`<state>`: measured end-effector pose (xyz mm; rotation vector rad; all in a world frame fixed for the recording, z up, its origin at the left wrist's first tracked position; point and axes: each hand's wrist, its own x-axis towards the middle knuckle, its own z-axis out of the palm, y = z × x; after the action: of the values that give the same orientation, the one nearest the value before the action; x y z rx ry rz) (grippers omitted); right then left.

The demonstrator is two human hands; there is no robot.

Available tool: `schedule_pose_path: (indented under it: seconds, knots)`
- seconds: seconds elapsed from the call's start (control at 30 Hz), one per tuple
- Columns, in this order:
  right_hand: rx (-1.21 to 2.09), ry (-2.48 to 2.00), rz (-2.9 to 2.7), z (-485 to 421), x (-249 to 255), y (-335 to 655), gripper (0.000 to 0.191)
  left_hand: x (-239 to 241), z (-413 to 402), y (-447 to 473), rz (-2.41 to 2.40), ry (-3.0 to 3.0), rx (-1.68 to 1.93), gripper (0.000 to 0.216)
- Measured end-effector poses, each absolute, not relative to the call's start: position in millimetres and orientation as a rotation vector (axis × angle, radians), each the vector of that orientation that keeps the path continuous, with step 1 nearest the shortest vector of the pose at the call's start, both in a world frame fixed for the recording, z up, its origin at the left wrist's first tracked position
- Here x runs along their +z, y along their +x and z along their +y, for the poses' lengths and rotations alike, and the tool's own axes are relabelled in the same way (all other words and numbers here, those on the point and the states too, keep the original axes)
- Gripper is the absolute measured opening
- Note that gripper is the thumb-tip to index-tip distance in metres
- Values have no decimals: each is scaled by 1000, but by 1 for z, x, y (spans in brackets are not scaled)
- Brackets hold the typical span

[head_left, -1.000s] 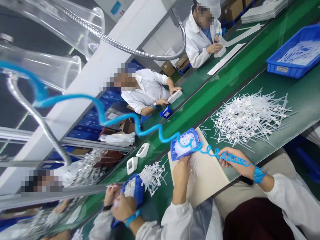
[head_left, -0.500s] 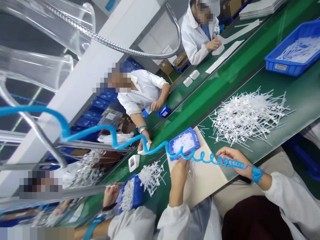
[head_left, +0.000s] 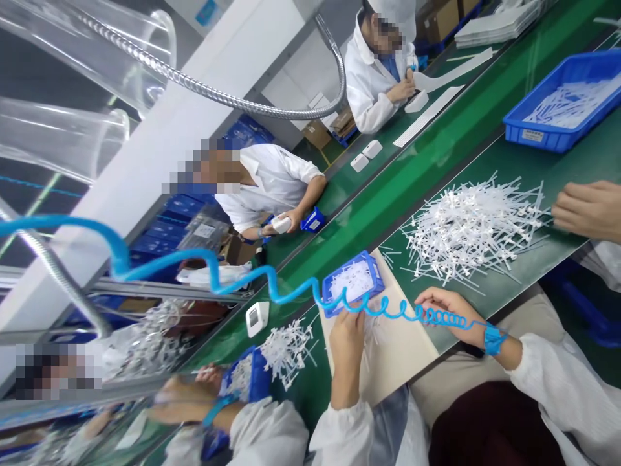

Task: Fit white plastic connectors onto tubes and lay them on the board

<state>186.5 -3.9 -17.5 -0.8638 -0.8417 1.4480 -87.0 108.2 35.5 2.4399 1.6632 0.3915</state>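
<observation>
My left hand (head_left: 347,336) is at the near rim of a small blue tray (head_left: 380,275) of small white plastic pieces, its fingers bent together. Whatever they grip is hidden. My right hand (head_left: 451,307) hovers by the table's near edge, fingers curled towards the thumb; anything pinched there is too small to make out. A blue strap (head_left: 493,338) circles my right wrist, joined to a coiled blue cord (head_left: 242,283). Between my hands lies a cream board (head_left: 402,346) with a few thin clear-white strips (head_left: 372,330). Beyond my right hand is a large pile of white plastic strips (head_left: 478,230).
A co-worker's hand (head_left: 587,208) is beside the large pile. A larger blue bin (head_left: 538,137) of strips stands far right. At left, another co-worker's blurred hand (head_left: 182,400) is near a blue tray (head_left: 262,375) and smaller pile (head_left: 288,349). Co-workers sit across the green belt (head_left: 402,194).
A co-worker's hand has come in at the right beside the large pile. The co-worker opposite has lifted a white device. My hands stay almost in place; the view has shifted slightly.
</observation>
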Motion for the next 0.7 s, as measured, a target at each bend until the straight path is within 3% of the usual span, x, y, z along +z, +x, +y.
schedule_pose_path:
  seconds: [0.2, 0.5, 0.6, 0.7]
  knots:
    - [1394, -930, -782, 3, -25, 181, 42, 22, 80, -31, 1273, 2299, 698, 26]
    - [1221, -1003, -718, 5, -28, 177, 31, 7, 84, 15, 1102, 2110, 631, 29]
    - [1239, -983, -694, 5, -28, 179, 34, 7, 105, 11, 1027, 2129, 502, 43]
    - [1273, -929, -676, 6, -26, 181, 41, 5, 124, 14, 1047, 2144, 422, 40]
